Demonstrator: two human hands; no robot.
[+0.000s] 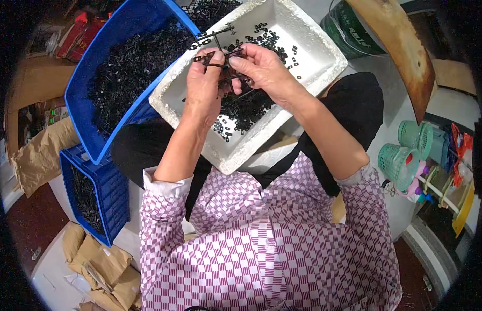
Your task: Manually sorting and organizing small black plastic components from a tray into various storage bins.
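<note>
Black plastic frame [220,54] of small clips sits between my hands, its long bars running left to right over the white foam tray [313,49]. My left hand [204,83] pinches its left end; my right hand [261,67] grips the right, equally near.

Light falls evenly from above me, soft and fairly bright. The white foam tray [303,36] on my lap glares slightly, its inner walls nearly washed out. My hands cast only faint shadows. The round fisheye rim goes black at the corners, straight edges bow outward, and detail near the edge smears and darkens.
</note>
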